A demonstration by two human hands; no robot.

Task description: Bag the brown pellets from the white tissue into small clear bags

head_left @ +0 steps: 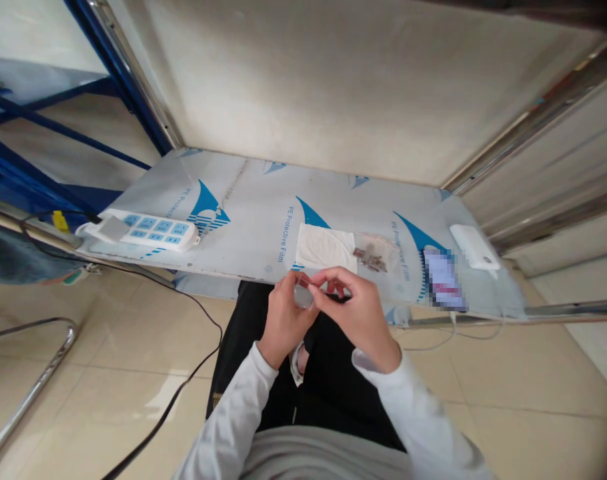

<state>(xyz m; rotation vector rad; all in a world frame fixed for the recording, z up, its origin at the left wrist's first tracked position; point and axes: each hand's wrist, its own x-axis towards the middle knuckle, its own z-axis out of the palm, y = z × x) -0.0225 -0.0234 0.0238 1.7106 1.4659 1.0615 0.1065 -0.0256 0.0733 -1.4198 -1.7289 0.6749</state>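
Film-covered table (253, 207): at left, one power strip (156, 231); next, at the near edge, the left hand (286, 315) grasps one clear piece (303, 297) while the right hand (352, 305) seemingly pinches its rim, fine work likely calling next for a steady grip. Beyond, rightward: one white pad (325, 247), one bag (387, 248) of parts (371, 259) too blurred to count, one phone (442, 280), one power bank (473, 247).
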